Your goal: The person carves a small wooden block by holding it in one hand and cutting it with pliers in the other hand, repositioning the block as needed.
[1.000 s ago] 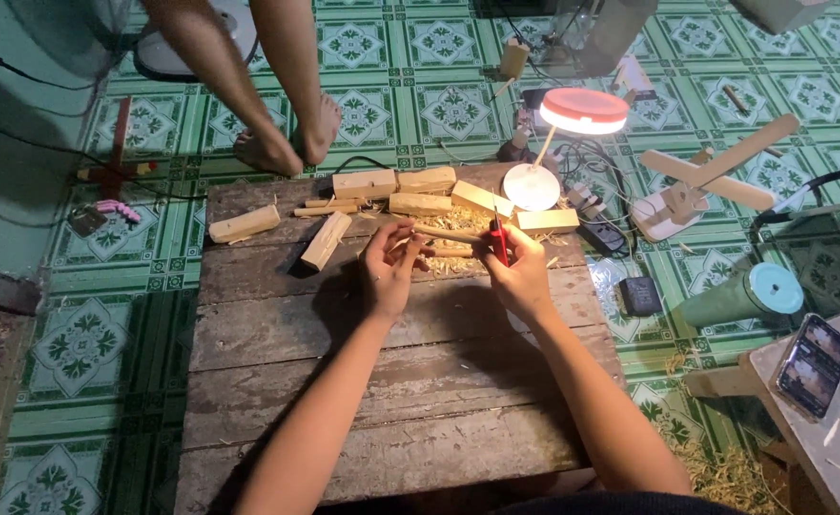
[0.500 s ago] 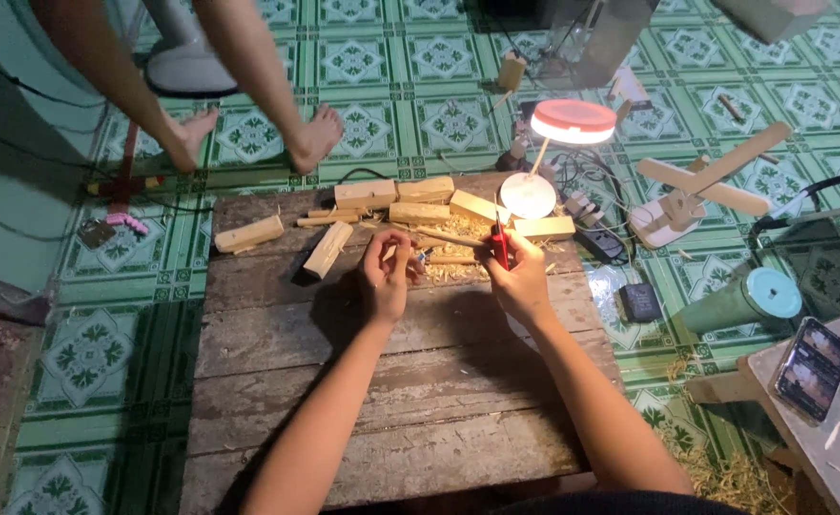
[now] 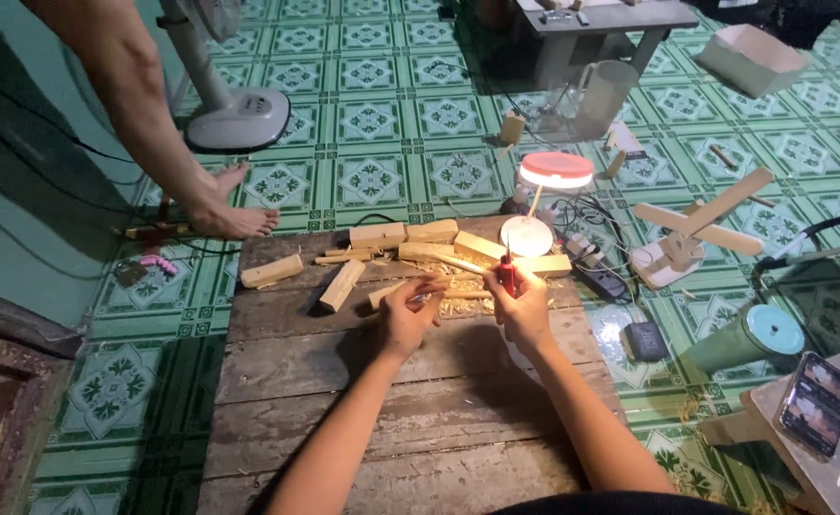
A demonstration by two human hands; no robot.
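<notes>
Wooden planks, rough and grey, make up my desk (image 3: 344, 401), low over the green patterned floor tiles (image 3: 372, 114). My left hand (image 3: 409, 315) sits at the frame's centre, fingers curled together around a small pale wood piece (image 3: 427, 298), steadying it so the blade side can reach it. My right hand (image 3: 523, 310), just beside it, is clenched on a red-handled tool (image 3: 507, 274) that stands upright out of my fist; its tip is too small to make out. Curly shavings (image 3: 458, 300) lie under both hands, soft and pale. Squared wood blocks (image 3: 406, 234) are lined along the far edge, within reach. A round lamp (image 3: 555, 172) with a red rim glows right of centre, lighting the work. At upper left another person's bare foot (image 3: 234, 221) stands on the tiles.
</notes>
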